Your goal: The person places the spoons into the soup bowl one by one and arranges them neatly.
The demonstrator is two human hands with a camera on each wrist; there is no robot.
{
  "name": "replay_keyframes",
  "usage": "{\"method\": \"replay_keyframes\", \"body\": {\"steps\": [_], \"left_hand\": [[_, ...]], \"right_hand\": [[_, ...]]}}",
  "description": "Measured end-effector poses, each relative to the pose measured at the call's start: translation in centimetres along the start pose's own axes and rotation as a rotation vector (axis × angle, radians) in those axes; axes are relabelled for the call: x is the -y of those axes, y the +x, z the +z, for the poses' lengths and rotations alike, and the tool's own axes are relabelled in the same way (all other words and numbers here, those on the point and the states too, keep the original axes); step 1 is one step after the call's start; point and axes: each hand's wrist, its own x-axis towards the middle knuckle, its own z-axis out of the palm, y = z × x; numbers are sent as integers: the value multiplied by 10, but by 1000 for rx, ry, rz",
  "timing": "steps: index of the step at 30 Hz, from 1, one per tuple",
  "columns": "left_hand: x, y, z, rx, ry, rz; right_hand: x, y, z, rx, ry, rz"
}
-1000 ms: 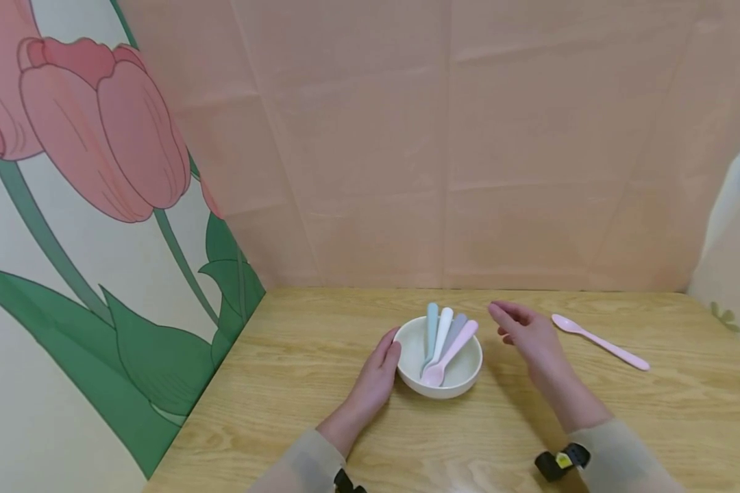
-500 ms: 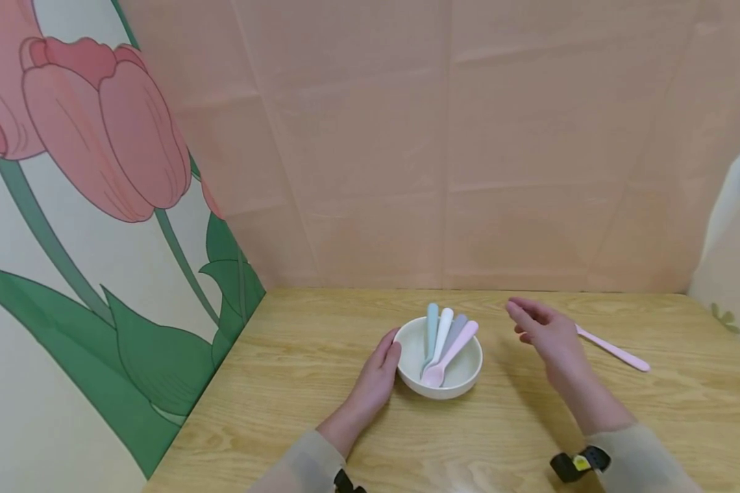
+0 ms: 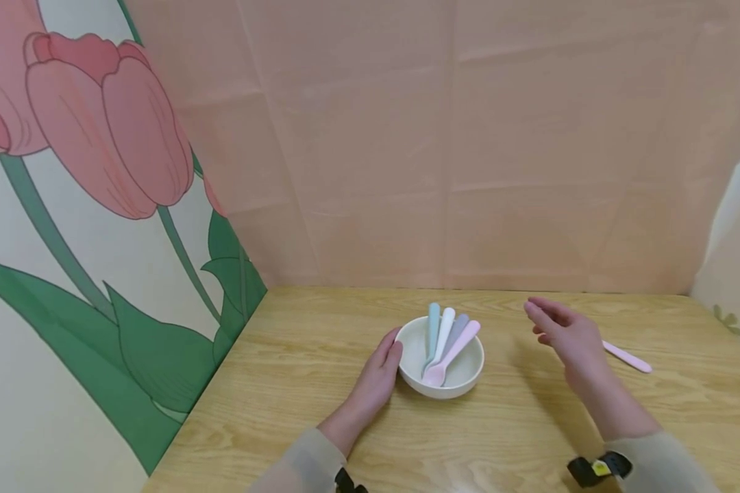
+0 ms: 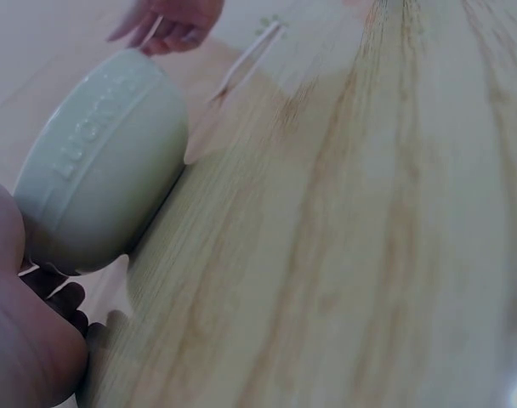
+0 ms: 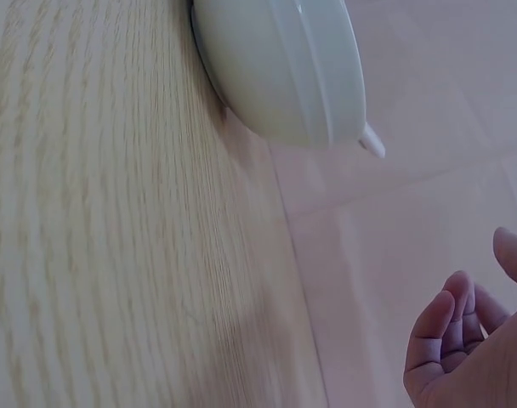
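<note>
At the left side of a white bowl [image 3: 440, 392], my left hand [image 3: 373, 380] holds it, thumb at the rim. In the left wrist view raised lettering shows on the outside of the bowl [image 4: 105, 153]. Several pastel utensils lean in it with handles up: a light blue one [image 3: 433, 329], a white one [image 3: 446, 329], a grey-purple one [image 3: 458, 330] and a pink one [image 3: 465, 335]. My right hand [image 3: 570, 342] hovers over the table right of the bowl, fingers loosely bent and holding nothing. It hides the upper part of a pink spoon [image 3: 629, 357] lying on the table.
The wooden table [image 3: 296, 349] runs back to a pinkish-beige cloth backdrop [image 3: 444, 171]. A wall panel painted with tulips [image 3: 111, 130] borders it on the left, and a pale panel [image 3: 730, 274] stands on the right. A black wrist device [image 3: 598, 469] sits by the right sleeve.
My right hand has moved right, away from the bowl and across the pink spoon, whose scoop end it covers. My left hand and the bowl have stayed in place.
</note>
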Motion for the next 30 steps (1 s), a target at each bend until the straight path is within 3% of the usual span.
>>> {"method": "replay_keyframes", "body": {"steps": [23,30], "left_hand": [[-2,-1,0,1,3,-40],[-1,1,1,-7,3,-24]], "right_hand": [[-19,-5,-39,-12,-21,-2],[-23,-6,-52,-16,108,-16]]}}
